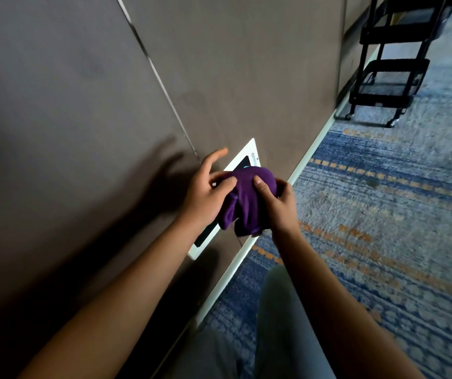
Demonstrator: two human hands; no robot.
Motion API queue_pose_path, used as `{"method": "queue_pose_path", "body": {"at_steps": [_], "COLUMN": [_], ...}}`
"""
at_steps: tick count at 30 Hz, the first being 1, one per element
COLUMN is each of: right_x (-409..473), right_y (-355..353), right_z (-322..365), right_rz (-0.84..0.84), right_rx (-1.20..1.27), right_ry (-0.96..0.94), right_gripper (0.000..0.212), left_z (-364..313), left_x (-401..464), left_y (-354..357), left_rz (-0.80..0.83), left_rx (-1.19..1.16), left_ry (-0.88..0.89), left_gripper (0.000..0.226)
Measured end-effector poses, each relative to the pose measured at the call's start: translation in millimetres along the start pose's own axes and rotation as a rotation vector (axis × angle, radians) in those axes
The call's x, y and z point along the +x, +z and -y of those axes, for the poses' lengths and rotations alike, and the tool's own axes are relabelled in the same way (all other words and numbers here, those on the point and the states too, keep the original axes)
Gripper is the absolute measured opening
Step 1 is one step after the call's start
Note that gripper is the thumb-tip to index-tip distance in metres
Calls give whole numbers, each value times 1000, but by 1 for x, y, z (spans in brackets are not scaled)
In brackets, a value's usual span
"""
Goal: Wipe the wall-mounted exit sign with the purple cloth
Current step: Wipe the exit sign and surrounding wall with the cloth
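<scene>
Both hands, left hand (pixel 208 192) and right hand (pixel 276 203), pinch the bunched purple cloth (pixel 249 198) in front of the low exit sign (pixel 249 157) on the wall; wiping seems barely begun, sign mostly hidden

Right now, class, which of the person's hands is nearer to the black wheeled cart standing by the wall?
Right. The right hand grips the purple cloth on the side toward the black wheeled cart; the left hand sits farther away.

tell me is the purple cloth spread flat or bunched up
Bunched up: the cloth is a rounded wad gripped between the left hand and right hand.
</scene>
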State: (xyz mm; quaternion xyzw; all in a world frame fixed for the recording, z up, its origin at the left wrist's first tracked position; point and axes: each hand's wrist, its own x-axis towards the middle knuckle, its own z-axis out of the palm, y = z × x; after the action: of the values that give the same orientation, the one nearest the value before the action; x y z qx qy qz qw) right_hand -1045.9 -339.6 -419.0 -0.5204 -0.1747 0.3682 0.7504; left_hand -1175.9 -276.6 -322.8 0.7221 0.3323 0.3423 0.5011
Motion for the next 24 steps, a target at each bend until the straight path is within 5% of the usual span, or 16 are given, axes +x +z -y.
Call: {"method": "queue_pose_path", "body": {"at_steps": [6, 11, 18, 24], "right_x": [-9, -14, -7, 2], "right_y": [17, 27, 41, 50], "right_z": [-2, -15, -24, -35], "right_rz": [169, -12, -175, -125], "right_rx": [252, 54, -134, -172], "right_ry": [160, 56, -78, -118], "right_gripper": [72, 49, 56, 58], "left_z": [5, 5, -9, -48], "left_x": [-5, -14, 38, 109], "left_y": [-7, -15, -15, -38], "left_rz": [220, 348, 323, 237], "left_rx": [280, 461, 1390, 1959], "left_ry": [59, -11, 575, 577], "left_gripper": [61, 57, 44, 51]}}
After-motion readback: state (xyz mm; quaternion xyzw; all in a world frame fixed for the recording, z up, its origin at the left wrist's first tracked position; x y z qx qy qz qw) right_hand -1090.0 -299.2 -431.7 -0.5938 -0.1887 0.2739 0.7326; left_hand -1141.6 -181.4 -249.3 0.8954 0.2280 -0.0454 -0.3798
